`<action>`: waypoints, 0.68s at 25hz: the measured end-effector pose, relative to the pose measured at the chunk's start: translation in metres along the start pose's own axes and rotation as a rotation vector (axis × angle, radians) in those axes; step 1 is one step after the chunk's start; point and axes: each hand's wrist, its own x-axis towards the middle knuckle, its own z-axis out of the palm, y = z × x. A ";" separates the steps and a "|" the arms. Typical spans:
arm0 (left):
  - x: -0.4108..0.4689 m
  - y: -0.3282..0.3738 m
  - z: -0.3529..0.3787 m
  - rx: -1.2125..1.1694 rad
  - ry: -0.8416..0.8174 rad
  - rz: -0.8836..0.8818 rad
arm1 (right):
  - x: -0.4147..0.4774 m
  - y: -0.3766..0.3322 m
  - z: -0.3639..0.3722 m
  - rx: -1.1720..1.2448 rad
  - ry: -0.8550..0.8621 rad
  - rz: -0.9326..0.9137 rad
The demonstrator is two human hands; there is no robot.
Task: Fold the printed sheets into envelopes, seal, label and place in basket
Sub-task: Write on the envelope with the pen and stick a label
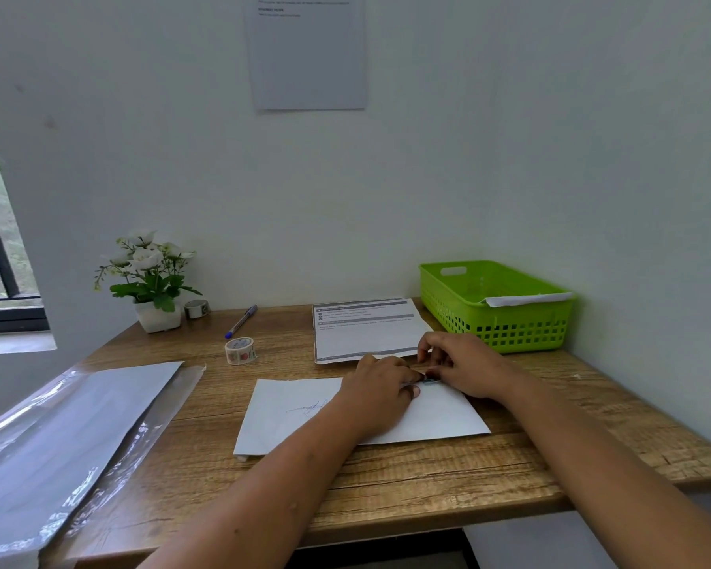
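A white envelope [292,416] with a pen scribble on it lies flat on the wooden desk [427,478]. My left hand [380,398] rests on its upper edge, thumb and finger pinched. My right hand [460,365] meets it at the envelope's top edge; together the fingertips pinch a small dark piece, probably tape, too small to tell. Behind the hands lies a stack of printed sheets [366,328]. A green basket [497,303] at the back right holds one white envelope [528,299].
A tape roll [240,350] and a blue pen [242,321] lie at the back middle. A second tape roll [196,308] sits by a potted white flower [152,281]. A plastic pack of envelopes [66,437] overhangs the left edge. The wall stands close behind.
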 end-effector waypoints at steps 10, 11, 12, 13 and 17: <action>0.004 -0.005 0.003 0.053 0.001 0.017 | 0.000 0.003 -0.001 0.014 -0.011 -0.002; 0.004 -0.005 0.003 0.056 -0.001 0.022 | 0.000 0.003 -0.001 0.015 -0.004 -0.003; 0.005 -0.004 0.003 0.056 -0.002 0.026 | -0.001 0.003 -0.001 0.014 0.002 -0.007; 0.005 -0.005 0.003 0.052 -0.003 0.027 | -0.001 0.003 -0.001 0.016 0.006 -0.009; 0.007 -0.008 0.005 0.048 -0.003 0.037 | -0.002 0.003 -0.001 0.035 -0.003 0.003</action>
